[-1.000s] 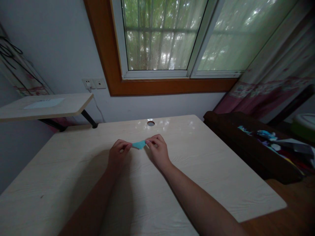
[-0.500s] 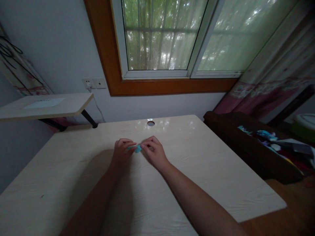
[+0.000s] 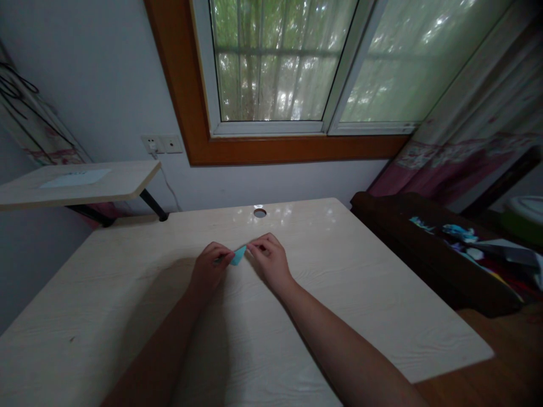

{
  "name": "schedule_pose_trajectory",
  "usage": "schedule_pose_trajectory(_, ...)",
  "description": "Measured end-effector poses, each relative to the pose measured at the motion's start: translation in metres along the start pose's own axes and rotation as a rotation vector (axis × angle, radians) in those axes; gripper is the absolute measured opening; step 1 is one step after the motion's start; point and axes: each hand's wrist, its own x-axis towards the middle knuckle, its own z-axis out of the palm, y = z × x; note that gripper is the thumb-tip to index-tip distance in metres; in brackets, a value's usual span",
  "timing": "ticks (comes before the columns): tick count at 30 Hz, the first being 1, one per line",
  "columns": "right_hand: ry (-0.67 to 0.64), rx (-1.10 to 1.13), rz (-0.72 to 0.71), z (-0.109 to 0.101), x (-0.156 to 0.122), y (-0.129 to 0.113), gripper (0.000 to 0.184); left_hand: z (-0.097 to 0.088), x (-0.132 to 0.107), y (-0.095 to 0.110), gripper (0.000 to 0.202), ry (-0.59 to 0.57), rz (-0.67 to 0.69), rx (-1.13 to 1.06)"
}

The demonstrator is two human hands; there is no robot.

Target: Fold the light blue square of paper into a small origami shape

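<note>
Both hands (image 3: pixel 240 264) mid-table (image 3: pixel 382 305), edges far

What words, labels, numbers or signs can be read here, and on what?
None can be read.
On the blue folded paper, pinched between the left hand and the right hand: no print shows.
On the white sheet on the side shelf: any marks are too blurred.
On the colourful items at far right: too blurred.

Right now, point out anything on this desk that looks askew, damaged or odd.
Nothing stands out. The left hand and right hand pinch a small blue folded paper at the pale desk; only a tiny dark speck marks its near-left surface.
</note>
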Motion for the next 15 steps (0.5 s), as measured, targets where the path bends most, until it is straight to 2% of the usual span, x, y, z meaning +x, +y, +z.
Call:
schedule_pose_trajectory(3, 0.068, 0.002, 0.047, -0.0025, 0.0029, 0.0006, 0.01, -0.0014, 0.0004, -0.0021, 0.022, 0.026, -0.027, -0.003)
schedule_pose_trajectory(10, -0.138, 0.09, 0.003, 0.0029, -0.0015, -0.0004, 0.011, -0.0021, 0.0016, 0.0026, 0.021, 0.02, -0.032, -0.022)
schedule_pose_trajectory(15, -0.104, 0.094, 0.023, 0.0033, -0.0009, 0.0039, 0.013, -0.0009, 0.0013, 0.0038, 0.022, -0.013, -0.034, -0.05)
